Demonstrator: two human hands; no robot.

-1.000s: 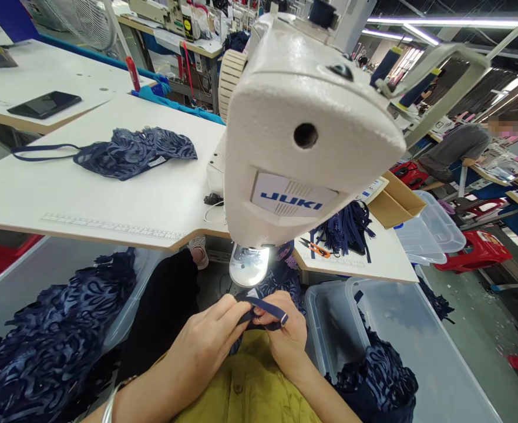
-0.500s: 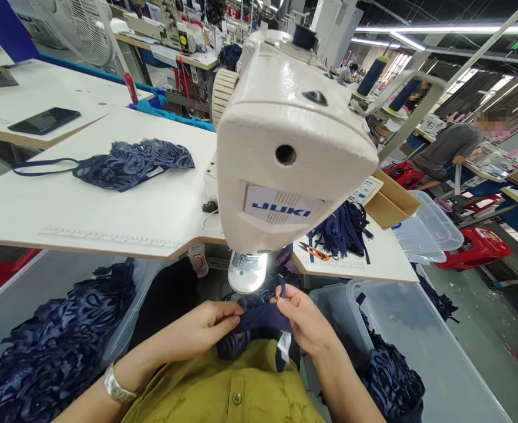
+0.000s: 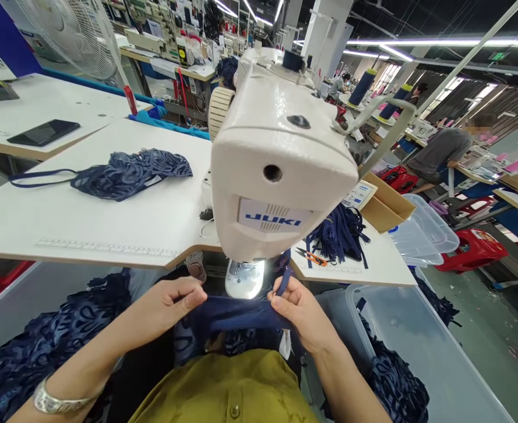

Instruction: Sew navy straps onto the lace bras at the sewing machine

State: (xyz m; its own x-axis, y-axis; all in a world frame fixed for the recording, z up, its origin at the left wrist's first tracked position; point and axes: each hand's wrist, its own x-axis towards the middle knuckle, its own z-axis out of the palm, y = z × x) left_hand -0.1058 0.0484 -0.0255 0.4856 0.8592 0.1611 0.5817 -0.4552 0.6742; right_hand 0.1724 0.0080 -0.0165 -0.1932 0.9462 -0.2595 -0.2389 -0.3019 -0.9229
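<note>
A navy patterned garment [image 3: 241,317] is stretched across my lap, below the sewing machine [image 3: 281,158] with its lit needle area. My left hand [image 3: 177,302] pinches one end of its plain dark band between thumb and fingers. At the other end my right hand [image 3: 298,308] is closed on the band, and a narrow navy strap [image 3: 283,282] sticks up from those fingers. A small white label [image 3: 285,344] hangs under the right hand. The garment's lower part is hidden by my shirt.
Another navy garment [image 3: 131,173] lies on the white table [image 3: 16,223]. Right of the machine are orange-handled snips [image 3: 312,257], a bundle of navy straps [image 3: 340,232] and a cardboard box [image 3: 386,205]. Plastic bins of navy pieces flank me, including a right bin [image 3: 444,352].
My left hand has moved left and slightly up, drawing the band out longer and tauter. My right hand stays almost in place, still gripping its end. The view has shifted slightly.
</note>
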